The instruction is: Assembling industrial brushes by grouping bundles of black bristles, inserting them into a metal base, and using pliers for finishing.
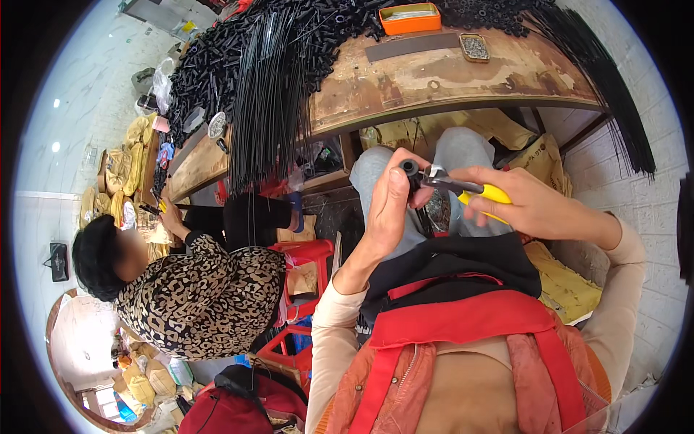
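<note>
Left hand (390, 202) is curled closed around a short black tubular piece (410, 168), thumb near its round, hollow end, which faces up toward the camera. Right hand (531, 201) is wrapped around the yellow handles of a pair of pliers (494, 197), whose metal head reaches across to the side of the tube; whether the jaws bite on it is too small to tell. Both hands are above the person's knees, just in front of the edge of a worn wooden worktop (405, 87). On that worktop lie a flat dark strip (412, 48), an orange tray (410, 27) with pale, thin items in it and a small tray (477, 60) of little metal bits. Farther left, black tubular parts (210, 69) are heaped thickly, with a bundle of thin black rods (267, 108) hanging over the front edge; another bundle (607, 87) droops off the right end. Yellow sacks (567, 282) lie near the white wall (650, 116) at right. To the left, near red plastic stools (312, 252), another person (199, 296) in a leopard-patterned top sits holding a yellow-handled tool.
</note>
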`<move>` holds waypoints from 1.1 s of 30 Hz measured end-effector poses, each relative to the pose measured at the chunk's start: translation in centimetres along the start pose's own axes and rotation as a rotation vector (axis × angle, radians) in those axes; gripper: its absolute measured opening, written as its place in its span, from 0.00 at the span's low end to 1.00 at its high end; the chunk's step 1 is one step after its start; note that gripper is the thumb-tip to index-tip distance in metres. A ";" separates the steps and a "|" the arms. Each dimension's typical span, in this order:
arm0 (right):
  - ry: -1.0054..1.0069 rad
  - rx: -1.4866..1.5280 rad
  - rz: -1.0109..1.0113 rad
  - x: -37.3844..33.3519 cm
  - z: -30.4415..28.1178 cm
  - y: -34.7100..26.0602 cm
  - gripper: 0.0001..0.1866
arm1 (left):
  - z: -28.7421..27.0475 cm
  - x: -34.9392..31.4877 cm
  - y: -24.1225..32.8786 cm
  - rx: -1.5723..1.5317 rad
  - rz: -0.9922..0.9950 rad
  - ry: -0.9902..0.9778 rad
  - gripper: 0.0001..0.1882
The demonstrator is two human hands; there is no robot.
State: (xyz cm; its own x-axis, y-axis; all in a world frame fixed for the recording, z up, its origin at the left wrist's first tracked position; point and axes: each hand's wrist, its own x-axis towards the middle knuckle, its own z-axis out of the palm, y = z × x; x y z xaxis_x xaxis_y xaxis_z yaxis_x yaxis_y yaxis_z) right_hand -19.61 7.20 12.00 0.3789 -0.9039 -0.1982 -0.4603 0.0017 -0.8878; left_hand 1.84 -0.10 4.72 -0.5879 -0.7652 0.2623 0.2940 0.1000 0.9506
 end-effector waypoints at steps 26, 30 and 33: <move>-0.485 0.402 0.389 0.6 -1.7 -0.8 0.19 | -0.9 -1.3 0.4 0.115 -0.011 -0.120 0.30; -0.189 0.086 0.096 -1.4 -1.6 -1.6 0.20 | -0.1 -1.1 0.4 0.062 0.000 -0.115 0.30; -0.171 -0.178 0.230 -2.7 -3.0 -3.2 0.15 | 1.4 -0.7 1.1 0.143 -0.070 -0.151 0.30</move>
State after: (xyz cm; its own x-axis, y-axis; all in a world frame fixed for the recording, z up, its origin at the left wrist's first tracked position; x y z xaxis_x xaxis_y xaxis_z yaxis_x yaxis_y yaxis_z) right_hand -21.57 8.34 16.63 0.3709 -0.8038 -0.4651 -0.6764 0.1093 -0.7284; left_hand 1.52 1.42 5.78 -0.7123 -0.6708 0.2066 0.1446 0.1477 0.9784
